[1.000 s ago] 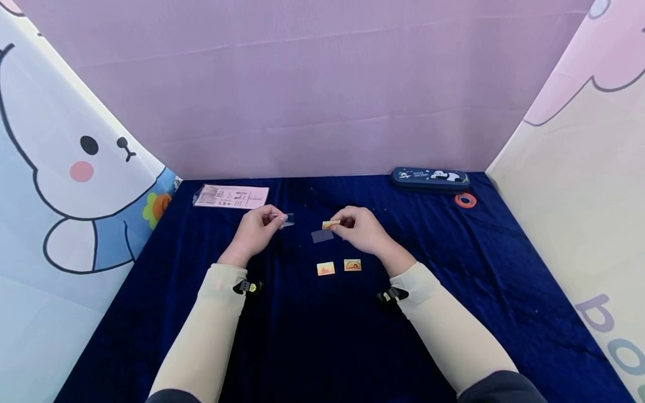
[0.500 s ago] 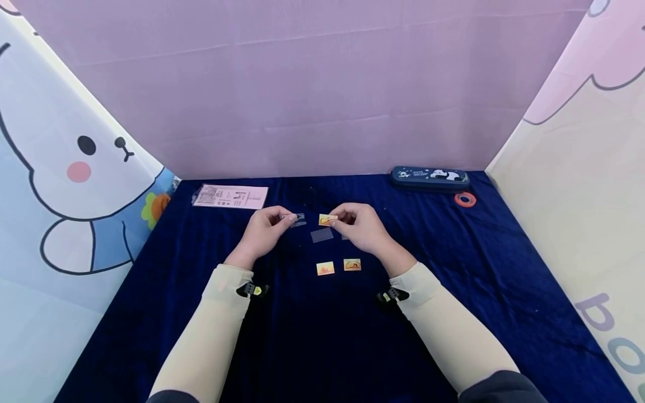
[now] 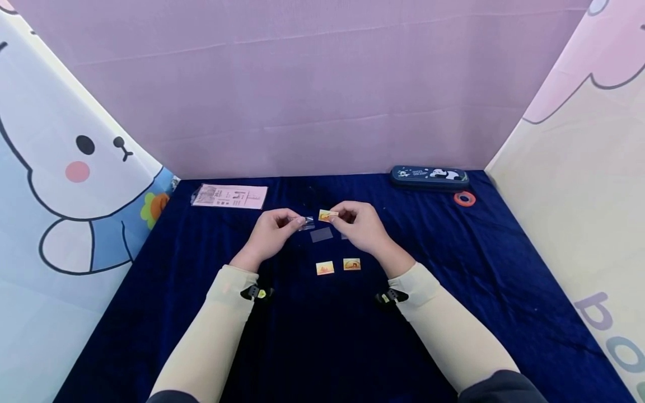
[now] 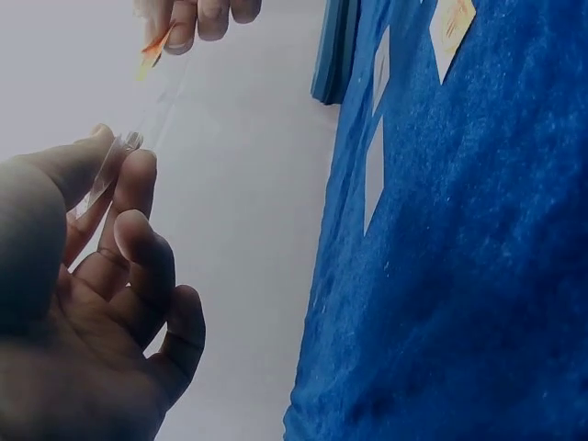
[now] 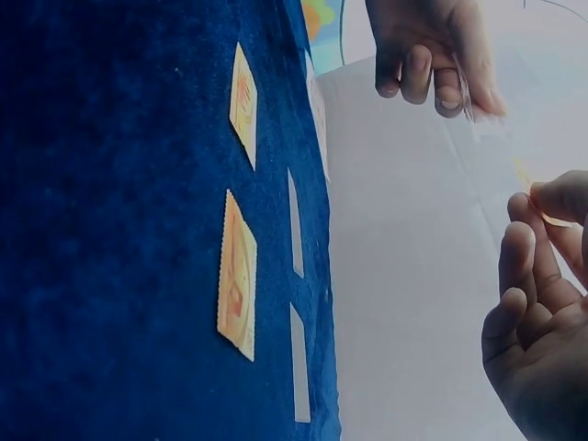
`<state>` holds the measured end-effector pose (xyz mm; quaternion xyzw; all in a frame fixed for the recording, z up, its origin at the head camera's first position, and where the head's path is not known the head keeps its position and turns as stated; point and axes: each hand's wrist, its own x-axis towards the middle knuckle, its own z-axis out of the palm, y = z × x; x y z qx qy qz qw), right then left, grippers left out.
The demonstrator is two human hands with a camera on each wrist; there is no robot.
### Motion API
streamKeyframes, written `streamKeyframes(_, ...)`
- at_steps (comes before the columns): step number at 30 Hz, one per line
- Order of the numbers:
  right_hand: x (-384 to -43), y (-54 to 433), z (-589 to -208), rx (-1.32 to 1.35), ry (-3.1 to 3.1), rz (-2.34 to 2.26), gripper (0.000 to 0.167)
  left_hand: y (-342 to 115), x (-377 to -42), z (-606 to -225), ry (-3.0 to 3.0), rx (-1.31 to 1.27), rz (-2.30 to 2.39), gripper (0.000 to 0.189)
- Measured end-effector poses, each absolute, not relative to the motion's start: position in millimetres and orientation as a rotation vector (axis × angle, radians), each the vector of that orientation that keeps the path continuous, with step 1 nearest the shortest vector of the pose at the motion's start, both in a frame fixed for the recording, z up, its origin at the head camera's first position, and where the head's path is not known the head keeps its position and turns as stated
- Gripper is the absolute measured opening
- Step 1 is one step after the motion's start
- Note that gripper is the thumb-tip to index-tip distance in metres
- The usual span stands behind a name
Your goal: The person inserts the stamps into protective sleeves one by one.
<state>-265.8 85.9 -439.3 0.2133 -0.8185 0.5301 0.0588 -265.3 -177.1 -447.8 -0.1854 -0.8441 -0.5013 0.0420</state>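
Note:
My left hand pinches a small clear plastic sleeve between thumb and fingers. Just to its right, my right hand holds a yellow-orange postage stamp by its edge, raised above the cloth. Sleeve and stamp face each other; in the right wrist view the held stamp is partly hidden by the fingers. Nearer to me lie two more stamps, a left one and a right one with perforated edges. A pale, see-through rectangle lies below the hands, and another is beside it.
Dark blue cloth covers the table. At the back left lies a pink printed packet. A navy pencil case with a panda sits at the back right, with a red-orange tape roll before it. Fabric walls stand around.
My left hand has moved right with the clear sleeve, closing the gap to the stamp. My right hand has lifted the stamp slightly farther away and turned its printed face into view.

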Motion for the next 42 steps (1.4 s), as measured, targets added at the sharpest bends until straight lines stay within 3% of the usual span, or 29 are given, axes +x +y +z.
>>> streamKeyframes(42, -268, 80, -449, 0.676, -2.534, 1.693, 0.005, -168, -262, -445, -2.603, -0.521, -1.551, 0.02)
